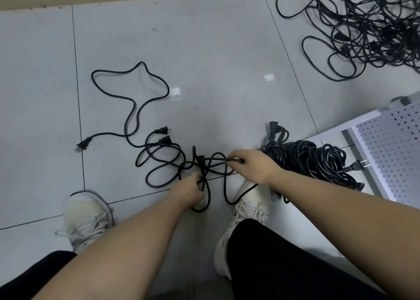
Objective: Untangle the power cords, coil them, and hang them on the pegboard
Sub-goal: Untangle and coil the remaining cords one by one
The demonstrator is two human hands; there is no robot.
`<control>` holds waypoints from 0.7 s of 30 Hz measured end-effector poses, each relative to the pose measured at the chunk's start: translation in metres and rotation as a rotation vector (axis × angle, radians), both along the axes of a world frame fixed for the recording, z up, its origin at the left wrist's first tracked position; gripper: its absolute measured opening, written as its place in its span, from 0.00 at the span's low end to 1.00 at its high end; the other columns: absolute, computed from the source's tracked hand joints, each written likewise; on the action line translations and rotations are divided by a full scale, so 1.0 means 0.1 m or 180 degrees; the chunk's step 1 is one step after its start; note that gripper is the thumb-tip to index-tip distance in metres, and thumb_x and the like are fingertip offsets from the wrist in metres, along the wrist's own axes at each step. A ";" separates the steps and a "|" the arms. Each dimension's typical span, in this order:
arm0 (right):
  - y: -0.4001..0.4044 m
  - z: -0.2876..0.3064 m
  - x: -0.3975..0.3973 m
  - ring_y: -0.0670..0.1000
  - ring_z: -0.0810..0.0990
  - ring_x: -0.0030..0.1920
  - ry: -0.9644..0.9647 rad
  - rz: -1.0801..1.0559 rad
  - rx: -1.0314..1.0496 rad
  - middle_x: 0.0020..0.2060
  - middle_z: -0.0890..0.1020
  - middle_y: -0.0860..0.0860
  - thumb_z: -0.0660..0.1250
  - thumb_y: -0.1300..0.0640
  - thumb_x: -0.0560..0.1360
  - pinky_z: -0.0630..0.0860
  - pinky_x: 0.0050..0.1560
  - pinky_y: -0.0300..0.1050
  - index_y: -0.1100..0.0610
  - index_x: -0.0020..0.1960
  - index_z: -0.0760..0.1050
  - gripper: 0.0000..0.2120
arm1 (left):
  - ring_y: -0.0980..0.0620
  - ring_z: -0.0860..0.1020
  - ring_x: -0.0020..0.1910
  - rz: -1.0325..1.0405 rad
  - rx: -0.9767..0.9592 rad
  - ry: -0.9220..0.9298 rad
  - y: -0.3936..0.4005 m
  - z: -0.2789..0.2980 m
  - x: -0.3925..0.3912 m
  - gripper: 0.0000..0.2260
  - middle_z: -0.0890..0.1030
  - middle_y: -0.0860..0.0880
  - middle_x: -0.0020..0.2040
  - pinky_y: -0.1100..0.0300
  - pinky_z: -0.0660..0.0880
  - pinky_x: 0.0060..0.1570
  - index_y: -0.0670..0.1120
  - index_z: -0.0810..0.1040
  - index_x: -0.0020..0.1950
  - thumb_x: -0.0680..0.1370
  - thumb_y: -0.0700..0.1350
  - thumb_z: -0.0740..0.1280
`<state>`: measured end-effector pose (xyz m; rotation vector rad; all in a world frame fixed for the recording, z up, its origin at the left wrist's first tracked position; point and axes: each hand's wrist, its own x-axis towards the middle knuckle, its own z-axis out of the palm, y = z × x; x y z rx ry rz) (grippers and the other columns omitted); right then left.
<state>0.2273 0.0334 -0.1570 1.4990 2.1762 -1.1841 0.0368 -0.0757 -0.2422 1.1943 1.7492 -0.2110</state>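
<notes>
On the tiled floor [227,49], the tangled cords [168,161] lie between two white shoes; the left hand [188,191] has its fingers curled round a strand, the right hand [252,165] pinches another, beside the pegboard [393,145]

Both forearms are bare, with no sleeves, watch or rings showing. The legs wear black trousers [284,261]. On the feet are scuffed white lace-up sneakers [87,218], their laces pale and loosely tied above the trousers.
</notes>
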 end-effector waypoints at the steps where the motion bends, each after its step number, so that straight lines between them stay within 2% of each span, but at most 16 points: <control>1: 0.00 0.02 0.01 0.48 0.81 0.54 0.0038 -0.0063 -0.0032 0.51 0.84 0.44 0.65 0.46 0.81 0.76 0.60 0.46 0.45 0.60 0.80 0.10 | 0.45 0.75 0.69 -0.0012 -0.0074 -0.0028 0.02 0.04 0.01 0.27 0.76 0.47 0.72 0.53 0.74 0.65 0.52 0.66 0.78 0.80 0.50 0.67; 3: 0.00 0.06 0.03 0.47 0.81 0.51 0.0044 -0.0069 -0.0102 0.48 0.84 0.43 0.66 0.45 0.81 0.77 0.58 0.45 0.44 0.59 0.81 0.09 | 0.46 0.74 0.70 0.0099 -0.0064 -0.0042 0.04 0.06 0.02 0.26 0.74 0.47 0.73 0.53 0.73 0.66 0.51 0.67 0.77 0.80 0.49 0.68; 5: 0.02 0.05 0.05 0.47 0.81 0.50 0.0040 -0.0066 -0.0111 0.48 0.85 0.44 0.66 0.45 0.80 0.77 0.58 0.45 0.44 0.58 0.81 0.09 | 0.46 0.76 0.66 0.0213 0.0089 0.0069 0.07 0.01 0.03 0.21 0.77 0.47 0.70 0.53 0.75 0.63 0.50 0.71 0.72 0.80 0.49 0.68; 9: 0.05 -0.02 0.04 0.48 0.81 0.51 0.0003 -0.0091 -0.0147 0.48 0.84 0.45 0.66 0.45 0.80 0.76 0.57 0.44 0.45 0.59 0.81 0.10 | 0.45 0.77 0.61 -0.0143 0.0280 0.0576 0.04 -0.03 0.12 0.16 0.76 0.47 0.64 0.53 0.75 0.54 0.50 0.74 0.66 0.80 0.53 0.68; 12: 0.03 -0.06 0.03 0.47 0.79 0.46 -0.0057 0.0040 -0.0181 0.47 0.82 0.45 0.65 0.46 0.81 0.74 0.50 0.42 0.46 0.61 0.80 0.11 | 0.44 0.78 0.61 -0.0400 0.0397 0.0710 -0.01 -0.06 0.18 0.16 0.77 0.46 0.63 0.53 0.75 0.54 0.48 0.74 0.66 0.80 0.52 0.64; 14: 0.03 -0.06 0.02 0.45 0.77 0.44 -0.0059 0.0074 -0.0243 0.48 0.81 0.44 0.64 0.48 0.82 0.71 0.47 0.39 0.46 0.63 0.79 0.12 | 0.43 0.78 0.60 -0.0222 0.0514 0.0671 -0.04 -0.04 0.13 0.15 0.80 0.46 0.61 0.52 0.74 0.55 0.49 0.75 0.66 0.82 0.51 0.61; 17: 0.08 0.07 -0.03 0.46 0.77 0.48 -0.0130 0.0138 -0.0375 0.48 0.80 0.44 0.63 0.51 0.82 0.70 0.48 0.38 0.48 0.63 0.79 0.12 | 0.42 0.79 0.58 -0.0052 0.0772 0.0632 0.00 0.13 -0.05 0.14 0.83 0.46 0.57 0.51 0.71 0.57 0.50 0.74 0.67 0.84 0.50 0.57; 21: 0.12 0.44 -0.16 0.50 0.79 0.56 -0.0336 0.0429 -0.0419 0.54 0.81 0.47 0.62 0.51 0.82 0.73 0.55 0.40 0.49 0.64 0.79 0.13 | 0.40 0.80 0.55 0.0162 0.1202 0.0325 0.18 0.61 -0.33 0.12 0.84 0.44 0.53 0.50 0.74 0.55 0.48 0.76 0.63 0.86 0.50 0.57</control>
